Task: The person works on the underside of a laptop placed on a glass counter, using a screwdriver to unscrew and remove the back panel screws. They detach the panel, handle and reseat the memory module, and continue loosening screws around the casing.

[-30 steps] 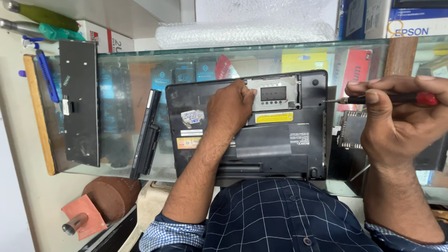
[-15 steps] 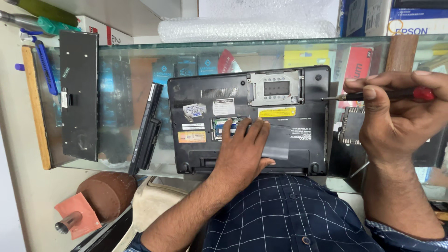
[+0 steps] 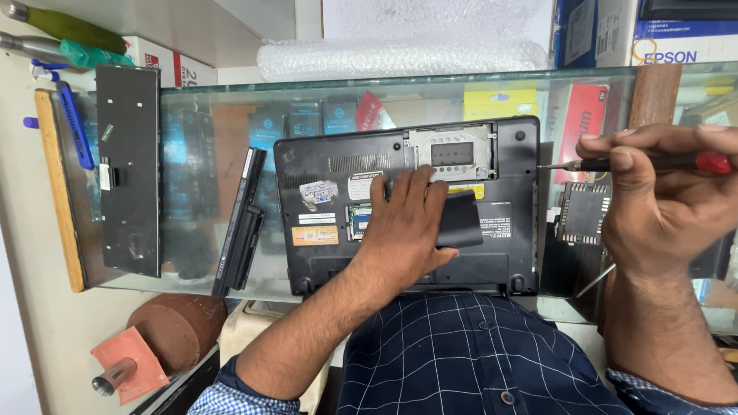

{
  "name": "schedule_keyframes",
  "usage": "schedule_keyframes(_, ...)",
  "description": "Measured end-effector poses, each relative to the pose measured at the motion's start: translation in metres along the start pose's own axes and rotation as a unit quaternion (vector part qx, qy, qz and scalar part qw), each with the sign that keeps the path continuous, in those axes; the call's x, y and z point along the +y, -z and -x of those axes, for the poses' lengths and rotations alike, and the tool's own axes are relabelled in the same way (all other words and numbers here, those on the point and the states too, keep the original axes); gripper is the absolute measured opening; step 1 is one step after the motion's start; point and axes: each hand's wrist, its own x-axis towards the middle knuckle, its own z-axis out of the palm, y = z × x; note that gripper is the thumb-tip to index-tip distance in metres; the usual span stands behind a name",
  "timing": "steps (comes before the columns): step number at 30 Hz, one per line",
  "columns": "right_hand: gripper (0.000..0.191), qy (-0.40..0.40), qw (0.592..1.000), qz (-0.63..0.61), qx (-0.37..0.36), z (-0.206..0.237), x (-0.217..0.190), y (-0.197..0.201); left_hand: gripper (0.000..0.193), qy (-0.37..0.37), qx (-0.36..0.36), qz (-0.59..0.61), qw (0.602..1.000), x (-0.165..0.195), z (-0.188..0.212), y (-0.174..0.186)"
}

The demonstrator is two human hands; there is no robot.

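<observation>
Lifting cover panel (image 3: 460, 219) off laptop (image 3: 323, 253), left hand (image 3: 403, 227); right hand (image 3: 653, 207) gripping screwdriver (image 3: 653, 162)

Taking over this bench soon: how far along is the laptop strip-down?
Done: battery lies beside the upturned laptop, and one bay is open. In hand: left hand lifts a cover panel; right hand holds a screwdriver. Left: the base shell remains on.
</observation>
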Motion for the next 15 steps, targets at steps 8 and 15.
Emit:
schedule_keyframes(8, 0.041, -0.012, 1.000, -0.017, 0.004, 0.001, 0.002, -0.004, 0.097, 0.015, 0.004, 0.056, 0.998, -0.013, -0.018, 0.002)
schedule_keyframes(15, 0.040, -0.014, 1.000, -0.001, 0.000, -0.002, 0.002, -0.003, 0.089, 0.025, 0.091, 0.145, 0.985, -0.037, -0.052, 0.001)
